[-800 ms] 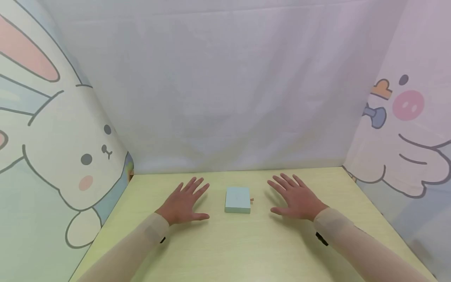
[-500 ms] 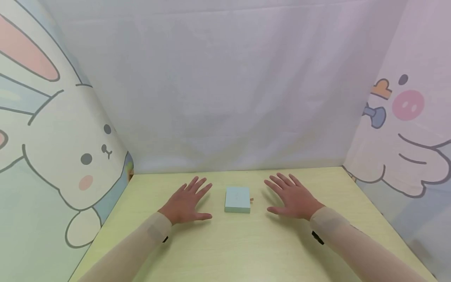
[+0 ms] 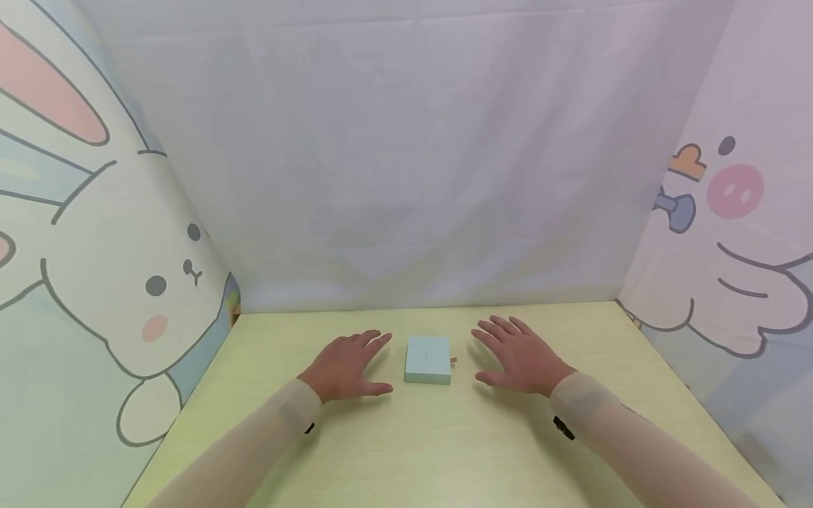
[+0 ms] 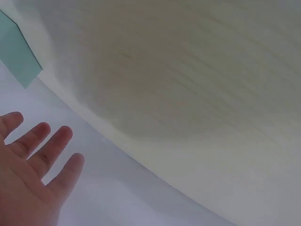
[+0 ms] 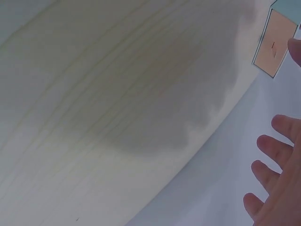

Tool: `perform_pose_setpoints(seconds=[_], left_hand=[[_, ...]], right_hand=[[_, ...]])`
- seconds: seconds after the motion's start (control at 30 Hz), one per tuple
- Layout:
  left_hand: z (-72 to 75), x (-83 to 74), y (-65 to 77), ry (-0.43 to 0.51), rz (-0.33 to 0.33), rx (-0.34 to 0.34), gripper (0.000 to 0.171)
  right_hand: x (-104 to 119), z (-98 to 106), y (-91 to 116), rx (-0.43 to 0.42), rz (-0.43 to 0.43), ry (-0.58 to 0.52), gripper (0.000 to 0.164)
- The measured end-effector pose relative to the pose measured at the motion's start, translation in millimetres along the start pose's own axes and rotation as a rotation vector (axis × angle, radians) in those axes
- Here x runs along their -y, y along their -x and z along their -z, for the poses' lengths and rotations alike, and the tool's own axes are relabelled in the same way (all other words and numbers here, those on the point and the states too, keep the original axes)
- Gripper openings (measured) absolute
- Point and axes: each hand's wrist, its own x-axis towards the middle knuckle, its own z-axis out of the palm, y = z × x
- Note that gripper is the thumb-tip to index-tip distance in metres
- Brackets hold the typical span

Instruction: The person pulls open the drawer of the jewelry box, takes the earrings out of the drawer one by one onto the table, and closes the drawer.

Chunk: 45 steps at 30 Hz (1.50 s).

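Note:
A small pale blue-green box [image 3: 428,356] lies flat on the table between the two hands, with a short orange-brown tab [image 3: 454,360] sticking out of its right side. My left hand [image 3: 346,368] hovers to the left of the box, thumb out and fingers slightly bent, holding nothing. To the right, my right hand [image 3: 522,360] is held over the table with fingers spread, also holding nothing. Neither hand touches the box. In the left wrist view the box's green side [image 4: 21,56] shows at the upper left; the right wrist view shows its peach-coloured end [image 5: 275,43].
The pale wooden table [image 3: 419,451] ends at a white cloth backdrop [image 3: 406,176]. Cartoon-printed side panels stand at left, with a rabbit [image 3: 146,282], and at right, with a pink-cheeked figure [image 3: 730,233]. A black piece [image 3: 563,427] shows under the right wrist.
Both hands have moved inward toward the box, the left one rightward and the right one leftward. The left hand's fingers have bent a little more. The box has stayed in place.

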Motion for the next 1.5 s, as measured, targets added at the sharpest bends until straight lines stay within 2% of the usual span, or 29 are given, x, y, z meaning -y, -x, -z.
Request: perform_pose_setpoints(seconds=[0.23,0.43,0.67,0.87,1.2,1.37,1.5], left_hand=[[2.1,-9.6,-7.8,0.005,-0.012,-0.004,0.1],[1.5,-19.0,-17.4,0.022,-0.031,0.017,0.098],[-9.2,-27.9,-30.6,-0.016,-0.081,0.013,0.092],[-17.0,-35.3,-39.7,-0.04,-0.107,-0.003,0.084],[-18.4,-47.0,-45.4,-0.045,-0.174,0.005,0.079],[-20.7,-50.5,-45.8,-0.024,-0.152,0.018,0.074],[-23.8,-54.3,-47.6,-0.003,-0.141,0.019,0.072]], right_hand=[[10,5,-8,-0.008,0.023,0.007,0.071],[17,6,-14,0.033,0.011,0.008,0.067],[25,5,-22,0.077,0.006,-0.02,0.064],[30,0,-28,0.09,0.013,-0.021,0.061],[28,-13,-36,0.086,0.026,0.008,0.054],[31,-13,-38,0.075,0.038,0.002,0.05],[34,-14,-38,0.05,0.056,0.038,0.042]])
